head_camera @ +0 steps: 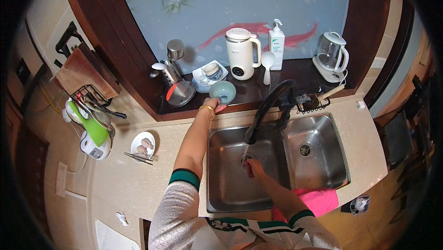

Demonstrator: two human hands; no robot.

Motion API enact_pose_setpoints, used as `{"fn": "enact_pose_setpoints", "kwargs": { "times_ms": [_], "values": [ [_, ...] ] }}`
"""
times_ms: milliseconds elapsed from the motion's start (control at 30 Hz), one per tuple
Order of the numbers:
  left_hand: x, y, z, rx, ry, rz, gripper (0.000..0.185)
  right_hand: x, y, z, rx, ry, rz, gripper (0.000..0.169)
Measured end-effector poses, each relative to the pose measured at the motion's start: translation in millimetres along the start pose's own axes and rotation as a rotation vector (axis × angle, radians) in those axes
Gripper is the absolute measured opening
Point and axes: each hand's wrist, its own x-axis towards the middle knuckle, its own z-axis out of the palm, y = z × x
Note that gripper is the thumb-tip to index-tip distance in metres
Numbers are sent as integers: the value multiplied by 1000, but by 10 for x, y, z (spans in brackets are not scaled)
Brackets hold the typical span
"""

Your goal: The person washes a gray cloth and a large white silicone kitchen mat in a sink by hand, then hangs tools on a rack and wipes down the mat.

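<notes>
My left hand (214, 104), with a gold bangle at the wrist, reaches to the dark ledge behind the sink. Its fingers grip the near rim of a pale green bowl (225, 90), which is tilted with its inside facing me. Down in the larger left basin (235, 191), my right hand (255, 168) is closed around a small dark pink cloth or scrubber (248, 167). Water runs from the black faucet (263, 108) beside that hand, near the drain. A white dish with more bowls (210, 73) stacked in it stands just behind the green bowl.
On the ledge stand a cream blender jug (239, 54), a white spoon (268, 66), a pump bottle (276, 47) and a glass kettle (331, 54). A plate of food (143, 145) with chopsticks (138, 158) sits on the left counter. A pink towel (316, 198) hangs over the front edge.
</notes>
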Motion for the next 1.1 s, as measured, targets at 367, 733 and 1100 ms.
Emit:
{"fn": "enact_pose_setpoints", "kwargs": {
  "times_ms": [367, 733, 1100],
  "values": [
    [409, -94, 249, -276, -10, 16, 60, -224, -139, -34, 177, -22, 32, 19],
    [-2164, -2053, -1804, 793, 839, 347, 51, 229, 107, 167, 465, -463, 36, 16],
    [-2299, -2510, -1098, 1086, 537, 294, 24, 166, 1, 67, 469, -416, -184, 11]
  ]
}}
